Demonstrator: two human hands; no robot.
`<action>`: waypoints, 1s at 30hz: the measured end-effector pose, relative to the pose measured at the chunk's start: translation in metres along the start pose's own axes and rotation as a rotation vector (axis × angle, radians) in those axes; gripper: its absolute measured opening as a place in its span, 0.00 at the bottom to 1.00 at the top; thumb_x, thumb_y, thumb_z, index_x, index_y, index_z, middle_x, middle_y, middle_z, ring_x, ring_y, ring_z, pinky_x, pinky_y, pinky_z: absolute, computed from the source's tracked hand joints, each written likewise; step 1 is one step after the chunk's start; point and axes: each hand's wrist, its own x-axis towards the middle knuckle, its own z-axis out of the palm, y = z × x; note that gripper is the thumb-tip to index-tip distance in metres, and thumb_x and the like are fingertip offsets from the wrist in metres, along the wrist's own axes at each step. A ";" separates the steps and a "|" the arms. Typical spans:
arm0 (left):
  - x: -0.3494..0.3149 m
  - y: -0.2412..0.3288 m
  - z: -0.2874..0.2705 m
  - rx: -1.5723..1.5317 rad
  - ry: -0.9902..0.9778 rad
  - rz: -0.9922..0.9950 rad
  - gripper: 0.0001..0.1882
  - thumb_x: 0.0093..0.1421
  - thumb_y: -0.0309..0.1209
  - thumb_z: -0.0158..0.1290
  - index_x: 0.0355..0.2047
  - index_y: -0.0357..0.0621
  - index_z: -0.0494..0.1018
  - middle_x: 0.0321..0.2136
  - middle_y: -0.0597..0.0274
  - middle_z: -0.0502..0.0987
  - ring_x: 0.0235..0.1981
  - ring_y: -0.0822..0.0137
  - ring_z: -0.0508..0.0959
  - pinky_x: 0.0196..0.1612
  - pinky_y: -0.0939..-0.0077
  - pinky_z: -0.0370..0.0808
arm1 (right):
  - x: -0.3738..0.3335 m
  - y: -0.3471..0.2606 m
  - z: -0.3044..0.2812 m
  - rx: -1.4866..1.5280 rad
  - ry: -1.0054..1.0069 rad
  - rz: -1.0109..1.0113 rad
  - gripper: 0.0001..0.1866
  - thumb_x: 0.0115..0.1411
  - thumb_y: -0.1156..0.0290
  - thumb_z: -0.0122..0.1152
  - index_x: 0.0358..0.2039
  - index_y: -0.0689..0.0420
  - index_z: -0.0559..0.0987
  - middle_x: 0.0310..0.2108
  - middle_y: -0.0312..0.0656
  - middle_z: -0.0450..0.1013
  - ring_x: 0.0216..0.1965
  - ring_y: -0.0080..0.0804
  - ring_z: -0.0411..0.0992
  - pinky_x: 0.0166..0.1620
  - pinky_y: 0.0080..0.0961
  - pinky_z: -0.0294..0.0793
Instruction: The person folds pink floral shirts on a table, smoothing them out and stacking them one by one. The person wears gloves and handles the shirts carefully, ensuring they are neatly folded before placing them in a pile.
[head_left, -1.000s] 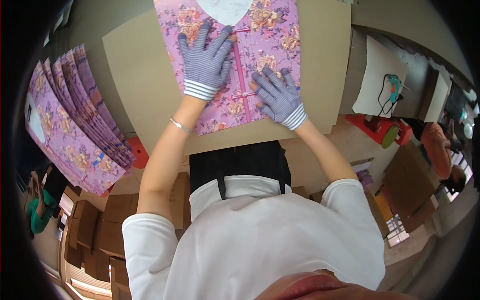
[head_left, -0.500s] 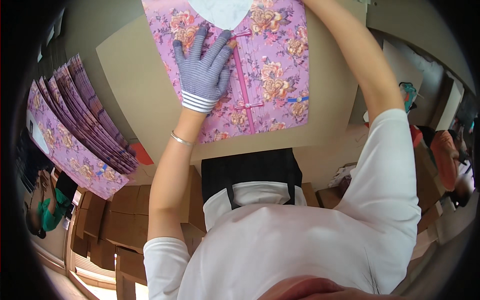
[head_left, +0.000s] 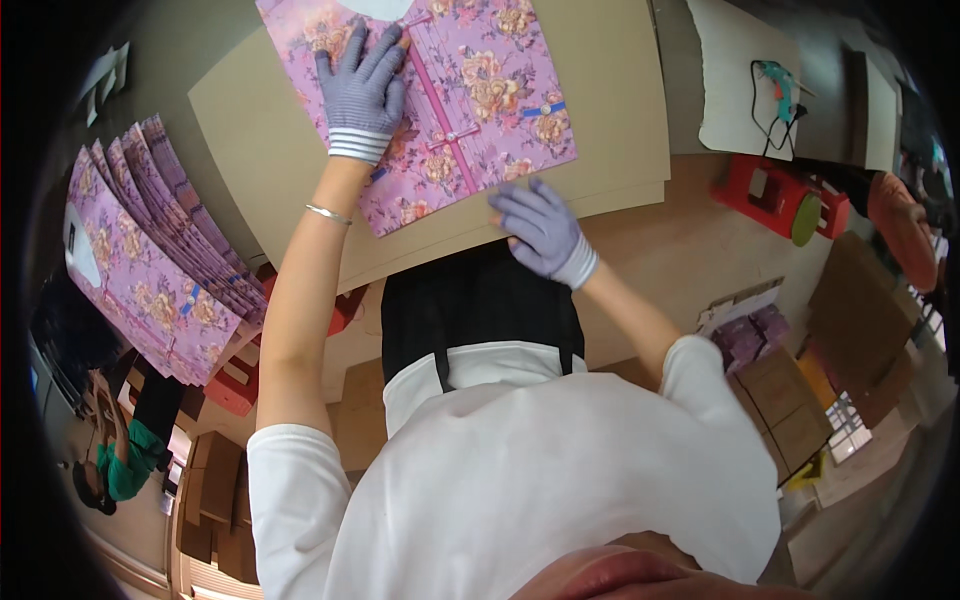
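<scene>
A flat pink-purple floral piece [head_left: 495,90], shaped like a shirt front, lies tilted on a beige board [head_left: 625,110]. It has a white rounded neck area, a pink strip down the middle with small bows, and a blue tab on each side. My left hand [head_left: 365,90], in a grey-blue striped glove, rests spread on its left half. At the piece's near edge is my right hand [head_left: 545,230], gloved alike, with fingers stretched out and nothing held. Whether its fingertips touch the piece, I cannot tell.
Several similar floral pieces [head_left: 150,270] stand fanned at the left. A teal glue gun [head_left: 778,88] with a black cord lies on a white sheet at the right, above a red stool [head_left: 750,195]. Cardboard boxes [head_left: 780,405] sit behind. Two other people are at the sides.
The floral piece and my left hand on it appear further left, the piece tilted more. My right hand has come down from beyond the top edge to the piece's near edge.
</scene>
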 end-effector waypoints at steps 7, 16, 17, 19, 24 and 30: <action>-0.039 0.013 -0.020 -0.040 -0.103 0.054 0.25 0.55 0.29 0.47 0.54 0.52 0.74 0.61 0.69 0.70 0.65 0.51 0.63 0.65 0.32 0.44 | -0.018 -0.031 -0.015 0.707 0.499 0.972 0.10 0.58 0.76 0.46 0.27 0.63 0.78 0.29 0.45 0.79 0.30 0.31 0.78 0.38 0.29 0.77; -0.037 0.019 -0.031 -0.065 -0.180 -0.001 0.27 0.52 0.28 0.48 0.55 0.54 0.74 0.60 0.68 0.71 0.65 0.49 0.63 0.66 0.33 0.43 | 0.137 0.098 -0.027 0.171 0.368 0.815 0.16 0.58 0.64 0.49 0.20 0.56 0.79 0.22 0.42 0.78 0.24 0.43 0.76 0.31 0.39 0.74; -0.035 0.020 -0.032 -0.059 -0.192 -0.008 0.27 0.52 0.27 0.47 0.55 0.53 0.74 0.60 0.67 0.71 0.66 0.49 0.62 0.67 0.35 0.42 | 0.161 0.126 -0.027 0.155 0.362 0.744 0.16 0.60 0.64 0.49 0.20 0.57 0.79 0.20 0.40 0.77 0.23 0.35 0.76 0.30 0.32 0.74; -0.033 0.022 -0.032 -0.060 -0.209 -0.024 0.27 0.53 0.27 0.47 0.55 0.53 0.74 0.60 0.66 0.71 0.66 0.50 0.62 0.67 0.37 0.42 | 0.217 0.176 -0.036 0.182 0.218 0.735 0.16 0.61 0.64 0.48 0.26 0.60 0.78 0.24 0.45 0.77 0.24 0.34 0.77 0.33 0.34 0.76; -0.033 0.017 -0.030 -0.073 -0.223 -0.009 0.27 0.53 0.28 0.48 0.55 0.53 0.73 0.60 0.67 0.71 0.65 0.50 0.63 0.67 0.35 0.42 | 0.311 0.197 -0.073 0.800 0.428 0.943 0.19 0.64 0.67 0.42 0.23 0.63 0.76 0.18 0.50 0.76 0.14 0.37 0.74 0.20 0.31 0.75; -0.035 0.015 -0.022 -0.071 -0.137 0.035 0.25 0.52 0.30 0.50 0.54 0.54 0.74 0.60 0.68 0.71 0.64 0.50 0.65 0.64 0.30 0.46 | 0.230 0.186 -0.049 0.530 0.514 0.506 0.20 0.66 0.65 0.42 0.23 0.63 0.76 0.20 0.47 0.77 0.20 0.34 0.77 0.23 0.28 0.77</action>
